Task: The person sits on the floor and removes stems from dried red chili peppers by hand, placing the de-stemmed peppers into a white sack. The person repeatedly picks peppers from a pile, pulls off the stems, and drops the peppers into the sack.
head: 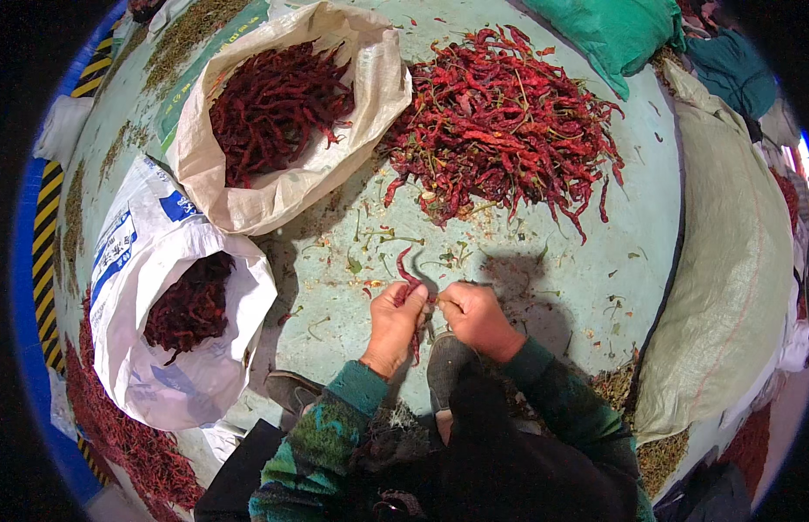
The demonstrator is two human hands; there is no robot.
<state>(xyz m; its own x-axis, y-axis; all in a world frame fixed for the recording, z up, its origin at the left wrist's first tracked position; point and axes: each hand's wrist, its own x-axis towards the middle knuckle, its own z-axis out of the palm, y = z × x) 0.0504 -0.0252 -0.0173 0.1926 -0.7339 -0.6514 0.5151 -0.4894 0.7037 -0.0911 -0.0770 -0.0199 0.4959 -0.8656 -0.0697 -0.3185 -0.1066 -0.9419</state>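
Note:
My left hand (395, 320) is closed around red dried chili peppers (405, 264); one sticks up above the fingers and another hangs below the palm. Close beside it, my right hand (479, 316) has its thumb and forefinger pinched together at the stem end of a chili. Beyond the hands lies a big heap of red chilies with stems (509, 124). At the upper left, an open cream woven sack (378, 98) holds dark red chilies (280, 104). Left of my hands, an open white woven sack (254, 274) contains more dark chilies (189, 307).
Loose green stems (404, 239) and bits are scattered on the pale floor. My shoes (449, 365) are just below the hands. A full pale woven sack (724, 261) lies at the right, a green sack (613, 32) at the top right. More chilies (137, 450) spread at the lower left.

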